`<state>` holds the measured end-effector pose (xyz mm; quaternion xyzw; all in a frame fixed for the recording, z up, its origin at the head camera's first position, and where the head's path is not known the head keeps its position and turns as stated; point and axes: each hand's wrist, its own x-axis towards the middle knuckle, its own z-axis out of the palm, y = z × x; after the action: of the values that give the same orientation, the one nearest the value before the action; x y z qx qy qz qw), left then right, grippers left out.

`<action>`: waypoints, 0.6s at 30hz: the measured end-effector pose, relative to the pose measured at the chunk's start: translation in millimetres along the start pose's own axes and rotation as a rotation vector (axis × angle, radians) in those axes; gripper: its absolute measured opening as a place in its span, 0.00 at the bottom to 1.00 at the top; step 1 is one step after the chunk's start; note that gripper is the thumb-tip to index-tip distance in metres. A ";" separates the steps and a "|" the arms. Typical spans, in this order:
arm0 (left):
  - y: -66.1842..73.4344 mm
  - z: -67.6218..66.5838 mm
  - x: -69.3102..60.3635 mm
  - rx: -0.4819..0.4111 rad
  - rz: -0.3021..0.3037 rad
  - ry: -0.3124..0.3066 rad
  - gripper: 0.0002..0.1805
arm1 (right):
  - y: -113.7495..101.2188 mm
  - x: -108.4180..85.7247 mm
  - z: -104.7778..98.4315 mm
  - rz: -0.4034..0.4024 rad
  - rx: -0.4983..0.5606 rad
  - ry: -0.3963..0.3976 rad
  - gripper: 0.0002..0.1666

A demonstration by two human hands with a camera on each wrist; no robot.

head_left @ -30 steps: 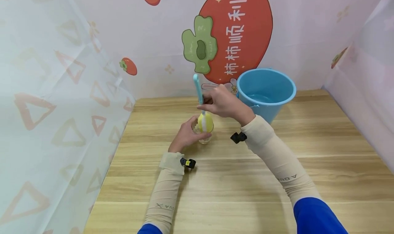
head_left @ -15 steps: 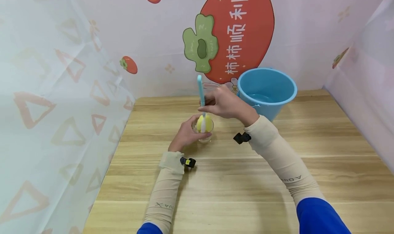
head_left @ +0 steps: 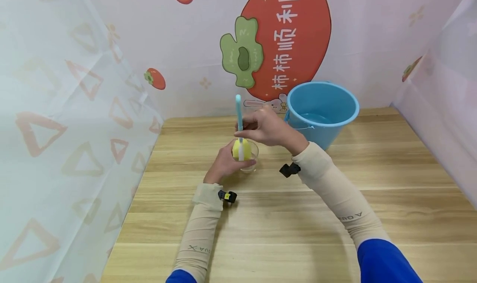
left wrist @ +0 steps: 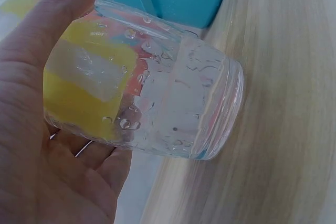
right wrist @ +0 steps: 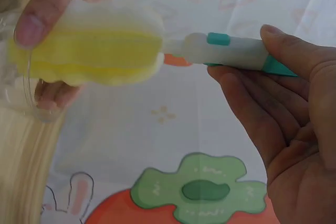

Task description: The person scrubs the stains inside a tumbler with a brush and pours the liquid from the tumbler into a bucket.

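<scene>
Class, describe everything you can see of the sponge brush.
The sponge brush stands nearly upright, handle up. Its soft-looking head is yellow with white bands and wavy edges. A thin pale neck joins it to the plastic-looking handle, pale grey near the neck with a teal button, blue-green beyond. The right-hand grip pinches the handle. The head sits partly inside the clear glass, seemingly touching it but short of its base; the rest shows outside.

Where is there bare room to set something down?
Bare tabletop lies between the left sleeve and right sleeve, right of the latter, and left of the left hand. It's crowded left of the bucket: the left hand grips the glass, the right hand the brush.
</scene>
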<state>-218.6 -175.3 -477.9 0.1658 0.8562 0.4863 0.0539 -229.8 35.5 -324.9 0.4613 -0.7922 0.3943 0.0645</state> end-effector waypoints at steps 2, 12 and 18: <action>1.1 -0.4 0.4 0.000 -0.011 -0.001 0.43 | -0.9 -1.8 -7.1 0.016 -0.008 -0.011 0.05; 0.7 -0.2 -0.2 -0.027 -0.005 -0.001 0.45 | -16.8 9.5 -39.7 0.033 -0.064 0.023 0.08; 0.5 -0.5 -0.8 -0.031 0.003 -0.002 0.45 | -16.6 9.6 -39.4 0.029 -0.069 0.033 0.09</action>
<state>-217.9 -175.7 -477.3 0.1670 0.8482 0.4994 0.0567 -232.5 51.5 -284.2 0.4407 -0.8107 0.3753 0.0878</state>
